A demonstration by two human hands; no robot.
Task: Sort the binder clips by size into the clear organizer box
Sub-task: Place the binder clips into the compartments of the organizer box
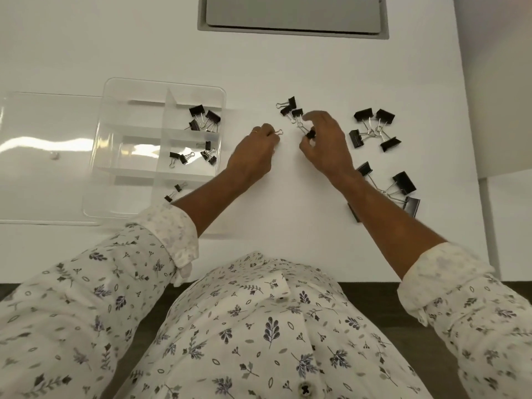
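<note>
The clear organizer box (115, 180) lies on the white table at the left, its lid (43, 156) folded open beside it. Its right-hand compartments hold medium clips (205, 118), smaller clips (190, 156) and tiny clips (174, 192). My left hand (256, 152) grips a small clip; only its wire loop (278, 131) shows. My right hand (325, 145) pinches a small black clip (311, 135) just below a loose bunch of small clips (291, 108). Medium clips (374, 128) and large clips (400, 188) lie to the right.
A grey recessed panel (293, 17) sits in the table at the back. The table's right edge (472, 139) runs close to the large clips. My patterned sleeves and shirt fill the foreground over the near table edge.
</note>
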